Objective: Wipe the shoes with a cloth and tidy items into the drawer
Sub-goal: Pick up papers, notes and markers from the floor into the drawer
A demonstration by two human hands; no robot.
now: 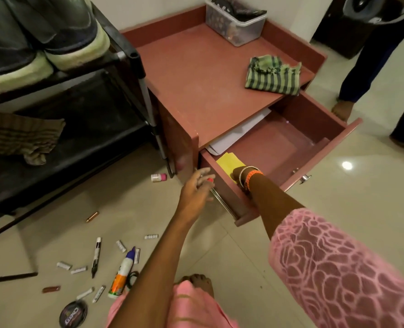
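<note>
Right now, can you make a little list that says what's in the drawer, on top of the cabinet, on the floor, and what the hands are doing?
drawer: pulled open; yellow paper and white papers inside
cabinet top: striped cloth, clear plastic box
floor: glue bottle, marker, small white tubes scattered
right hand: reaching into the drawer, grip hidden
left hand: beside the drawer, holding something small and red-tipped
shoes: on the rack

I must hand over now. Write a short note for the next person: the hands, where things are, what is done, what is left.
Left hand: beside the open drawer, pinching a small red-tipped item; what it is cannot be told.
Right hand: inside the drawer, on the yellow paper; fingers hidden.
Shoes: on the rack. Striped cloth: on the cabinet top.
Done: drawer open, papers inside.
Left: marker, glue bottle, small tubes and tin lie on the floor. Shoe wiping cannot be judged.
</note>
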